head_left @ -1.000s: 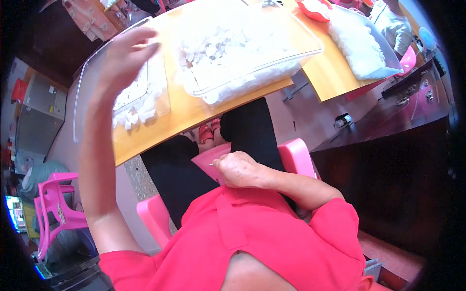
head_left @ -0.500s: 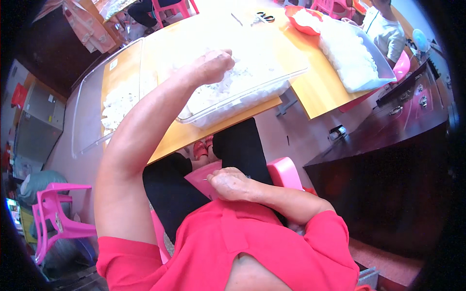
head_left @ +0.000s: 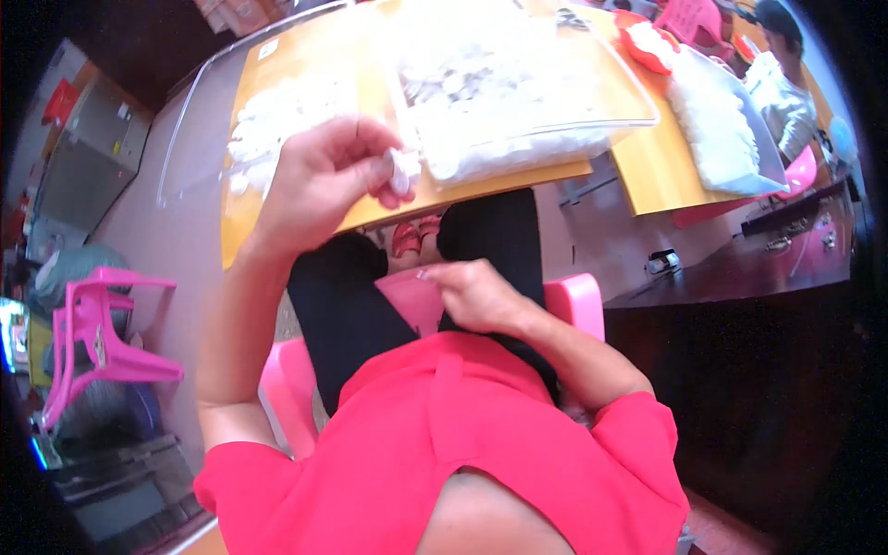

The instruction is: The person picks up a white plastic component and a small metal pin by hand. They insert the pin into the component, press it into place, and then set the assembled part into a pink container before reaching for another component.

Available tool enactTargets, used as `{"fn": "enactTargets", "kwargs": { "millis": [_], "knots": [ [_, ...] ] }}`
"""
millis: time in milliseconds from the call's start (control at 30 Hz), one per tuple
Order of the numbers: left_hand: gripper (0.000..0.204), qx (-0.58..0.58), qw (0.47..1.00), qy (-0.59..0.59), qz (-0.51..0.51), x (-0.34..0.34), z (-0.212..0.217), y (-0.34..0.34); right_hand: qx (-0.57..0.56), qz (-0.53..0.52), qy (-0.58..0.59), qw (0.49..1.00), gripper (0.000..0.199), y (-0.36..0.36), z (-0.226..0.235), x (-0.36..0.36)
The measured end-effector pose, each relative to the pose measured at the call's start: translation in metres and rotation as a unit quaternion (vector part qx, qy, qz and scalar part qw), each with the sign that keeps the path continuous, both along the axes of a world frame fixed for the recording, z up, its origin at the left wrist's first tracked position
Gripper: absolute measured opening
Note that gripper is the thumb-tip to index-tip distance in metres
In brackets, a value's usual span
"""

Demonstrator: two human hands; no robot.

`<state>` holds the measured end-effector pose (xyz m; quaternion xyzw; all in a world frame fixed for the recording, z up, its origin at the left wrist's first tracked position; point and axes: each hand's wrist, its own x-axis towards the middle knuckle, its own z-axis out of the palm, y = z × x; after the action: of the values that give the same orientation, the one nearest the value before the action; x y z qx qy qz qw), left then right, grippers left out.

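Note:
My left hand (head_left: 324, 185) is raised over the table's near edge, pinching a small white piece (head_left: 404, 171) between thumb and fingertips. Its exact kind is too bright to make out. Beyond it stands a clear plastic bin (head_left: 638, 120) filled with many similar white pieces (head_left: 462, 79). Low over my lap, my right hand (head_left: 481, 296) is closed, and a small pale tip (head_left: 423, 274) pokes out past its fingers; the rest of what it grips is hidden. Below that hand, the pink seat (head_left: 412, 301) shows between my thighs.
Left on the wooden table (head_left: 245, 199), a shallow clear tray (head_left: 194, 120) holds more white pieces. At right, another bin (head_left: 717, 129) is heaped with white items beside a red bowl (head_left: 647, 46). A co-worker (head_left: 782, 92) sits beyond. A pink stool (head_left: 106, 333) stands at left.
My left hand has come back from the clear bin toward me, now with a white piece in its fingers. My right hand has moved slightly up and forward. The whole view has shifted.

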<state>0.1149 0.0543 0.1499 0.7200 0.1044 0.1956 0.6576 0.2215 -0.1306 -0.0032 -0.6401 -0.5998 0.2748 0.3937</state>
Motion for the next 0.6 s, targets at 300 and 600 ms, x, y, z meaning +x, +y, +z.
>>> {"fn": "enactTargets", "kwargs": {
  "millis": [300,600],
  "knots": [
    [0.016,0.004,0.991,0.053,0.12,-0.103,-0.069,-0.052,-0.077,-0.026,0.311,0.947,0.026,0.014,0.073,-0.044],
    [0.035,-0.192,0.96,-0.148,0.143,-0.129,-0.101,-0.065,-0.005,-0.074,0.383,0.921,0.017,0.028,0.079,-0.084]
  ]
}}
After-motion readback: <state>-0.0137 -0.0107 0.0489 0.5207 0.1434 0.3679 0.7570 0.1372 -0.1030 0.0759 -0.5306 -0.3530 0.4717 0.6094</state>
